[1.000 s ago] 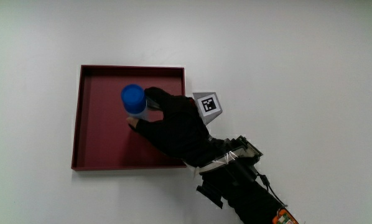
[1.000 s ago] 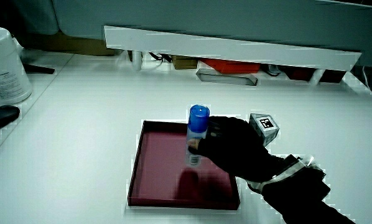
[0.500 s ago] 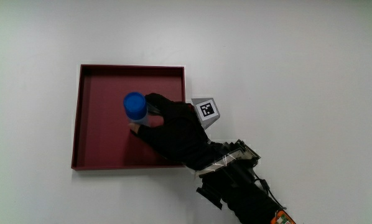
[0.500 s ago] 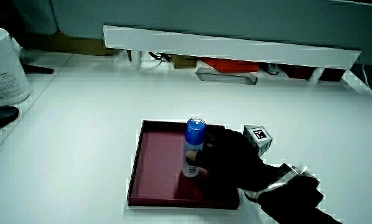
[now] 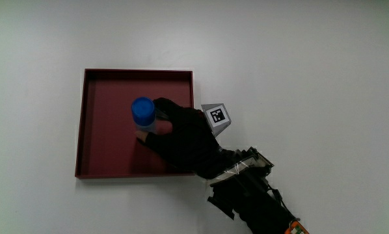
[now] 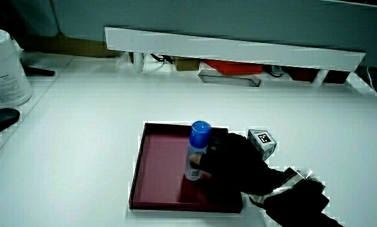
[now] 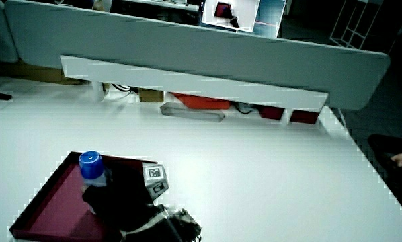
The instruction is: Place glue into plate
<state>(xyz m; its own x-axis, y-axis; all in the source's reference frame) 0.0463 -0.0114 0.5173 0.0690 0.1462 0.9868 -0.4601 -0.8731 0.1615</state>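
Lowered since a second ago: glue stick (image 5: 143,112), earlier held above the tray floor, now upright with its base on or just above the floor of the dark red plate (image 5: 103,91); contact not resolvable. Barely shifted since half a second ago.

Main view: blue cap seen from above, near the middle of the plate, slightly toward the rim nearest the hand. Hand (image 5: 181,135) over the plate's corner nearest the person, fingers (image 5: 160,105) wrapped around the glue stick's body, gripping it. Patterned cube (image 5: 216,116) on the back of the hand, just outside the plate rim. Forearm running from the hand toward the person over the white surface (image 5: 311,78).

Side view: glue stick (image 6: 197,151) standing vertical inside the plate (image 6: 157,164), blue cap up, pale body below; hand (image 6: 236,169) closed on its lower half, cube (image 6: 263,139) beside the plate's edge.

Side view: glue stick (image 7: 92,168) upright in the plate (image 7: 46,208), hand (image 7: 120,198) against it, cube (image 7: 156,179) tilted on the glove.

Also noted: white container (image 6: 5,66) at the surface edge, well apart from the plate; low partition (image 6: 232,47) farther from the person than the plate.
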